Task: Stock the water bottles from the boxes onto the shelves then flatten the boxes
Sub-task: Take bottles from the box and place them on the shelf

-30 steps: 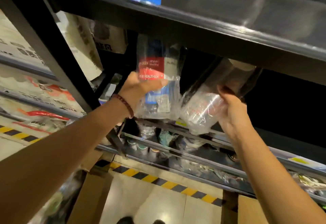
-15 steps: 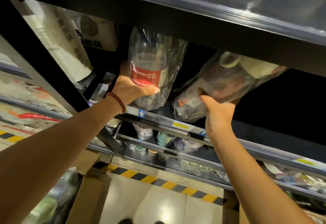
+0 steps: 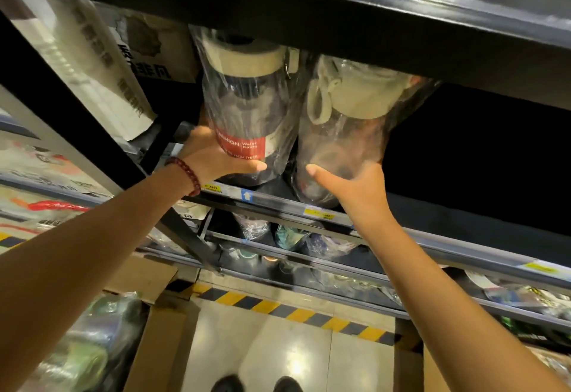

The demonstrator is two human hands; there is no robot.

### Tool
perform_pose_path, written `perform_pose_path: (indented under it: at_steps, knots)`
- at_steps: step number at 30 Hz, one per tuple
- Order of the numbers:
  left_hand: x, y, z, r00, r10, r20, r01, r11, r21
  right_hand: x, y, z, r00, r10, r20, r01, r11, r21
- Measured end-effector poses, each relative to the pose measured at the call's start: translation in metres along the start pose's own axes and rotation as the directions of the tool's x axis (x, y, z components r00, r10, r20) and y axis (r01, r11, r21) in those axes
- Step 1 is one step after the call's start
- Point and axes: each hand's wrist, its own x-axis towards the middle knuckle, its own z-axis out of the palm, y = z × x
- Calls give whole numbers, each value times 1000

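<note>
The left hand (image 3: 216,160) is gripping the red-labelled water bottle (image 3: 247,113), thumb curling across its lower front below the label, the other fingers going round behind and out of sight. That bottle is standing upright on the shelf (image 3: 278,203), plastic-wrapped, cream lid up. Just to the right, the right hand (image 3: 355,184) is cupping the second wrapped bottle (image 3: 346,132), thumb spread wide on its near side; the remaining fingers seem to be wrapping its far side, blurred through the plastic. The two bottles are nearly touching.
</note>
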Motion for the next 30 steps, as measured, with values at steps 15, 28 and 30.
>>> perform_pose_path:
  at_steps: [15, 28, 30]
  knots:
    - [8, -7, 8, 996, 51, -73, -36, 980, 193, 10, 24, 3, 998, 36, -45, -48, 954, -297]
    - [45, -15, 13, 975, 20, -220, -48, 991, -124, 58, 38, 48, 981, 95, -170, -120, 982, -143]
    - [48, -14, 12, 976, 28, -214, -57, 990, -132, 65, 39, 52, 978, -8, -206, -46, 966, -253]
